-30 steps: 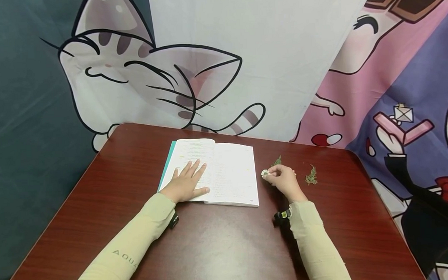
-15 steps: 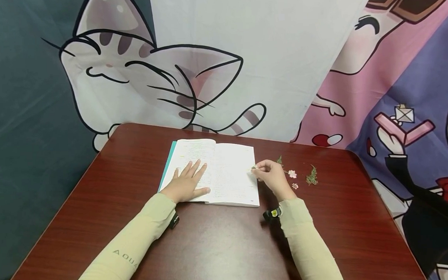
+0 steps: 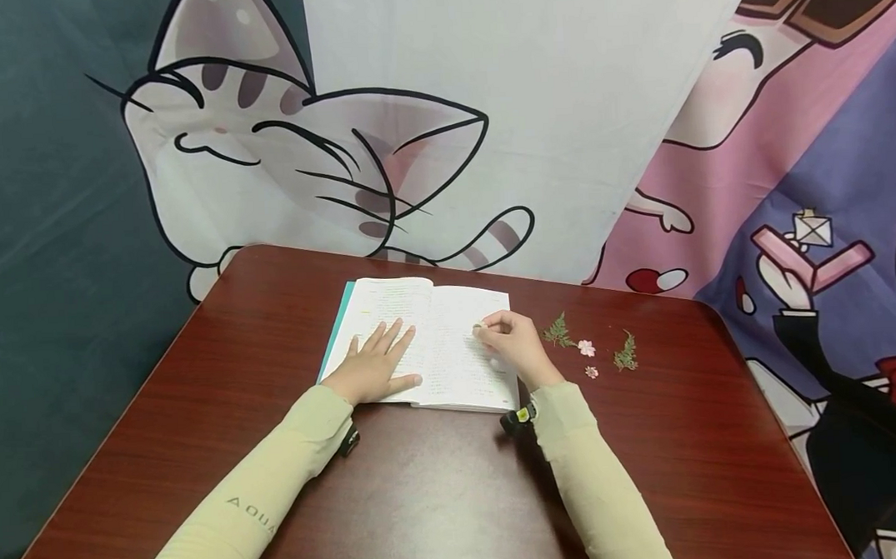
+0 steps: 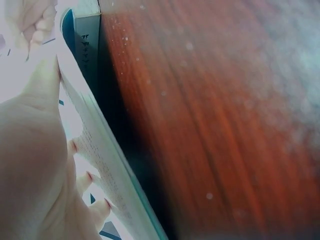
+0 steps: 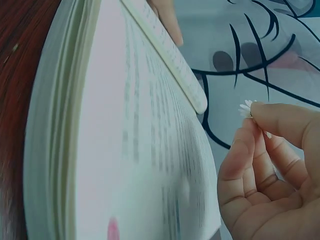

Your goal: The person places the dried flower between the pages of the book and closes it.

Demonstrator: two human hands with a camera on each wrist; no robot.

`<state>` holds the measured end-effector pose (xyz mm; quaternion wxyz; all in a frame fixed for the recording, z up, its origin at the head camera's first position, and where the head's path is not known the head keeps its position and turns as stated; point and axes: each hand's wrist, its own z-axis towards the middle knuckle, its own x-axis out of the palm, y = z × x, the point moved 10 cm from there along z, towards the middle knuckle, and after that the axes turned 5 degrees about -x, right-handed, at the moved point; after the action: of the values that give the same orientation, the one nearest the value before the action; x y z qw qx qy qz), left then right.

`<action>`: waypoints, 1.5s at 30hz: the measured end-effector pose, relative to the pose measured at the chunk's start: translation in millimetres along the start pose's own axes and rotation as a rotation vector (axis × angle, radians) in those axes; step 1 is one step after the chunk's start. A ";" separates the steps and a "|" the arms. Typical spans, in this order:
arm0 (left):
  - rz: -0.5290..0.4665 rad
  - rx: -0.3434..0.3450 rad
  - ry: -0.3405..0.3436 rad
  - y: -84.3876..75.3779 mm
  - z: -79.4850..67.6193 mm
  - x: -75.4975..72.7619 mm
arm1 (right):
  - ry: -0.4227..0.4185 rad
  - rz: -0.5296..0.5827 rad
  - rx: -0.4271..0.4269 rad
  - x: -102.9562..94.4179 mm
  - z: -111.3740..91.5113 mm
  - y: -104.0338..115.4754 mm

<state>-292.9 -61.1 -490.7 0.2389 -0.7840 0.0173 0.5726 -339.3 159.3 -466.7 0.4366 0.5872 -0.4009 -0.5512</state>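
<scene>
An open book [image 3: 452,371] with a teal cover edge lies on the brown table. Across its left page my left hand [image 3: 373,368] rests flat, fingers spread; the left wrist view shows that hand [image 4: 35,160] along the page. Over the right page, my right hand [image 3: 517,343] pinches a small white-petalled flower [image 5: 245,109] between thumb and fingertips. In the right wrist view the hand [image 5: 275,165] is apart from the paper, and its fingers partly hide the flower.
To the right of the book lie a green fern sprig [image 3: 558,331], a pink flower [image 3: 586,348], a smaller pink flower [image 3: 591,372] and another green sprig [image 3: 625,352]. A cartoon-printed cloth [image 3: 412,148] hangs behind the table [image 3: 427,497].
My right hand has carried the white flower leftward from beside the book to above the right page, uncovering the pink flowers and fern sprig. The left hand has stayed in place.
</scene>
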 end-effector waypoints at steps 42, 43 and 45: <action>0.022 -0.006 -0.010 1.4 2.1 1.0 | -0.009 -0.265 0.089 60.0 44.4 -8.5; 0.023 -0.007 -0.009 1.4 2.1 1.1 | -0.013 -0.271 0.088 59.9 44.6 -8.1; 0.021 -0.007 -0.009 1.4 2.1 0.9 | -0.021 -0.284 0.083 59.3 45.4 -7.7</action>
<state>-294.9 -61.3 -492.5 0.2301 -0.7822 0.0224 0.5785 -380.4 101.9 -492.1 0.3254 0.6497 -0.3409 -0.5965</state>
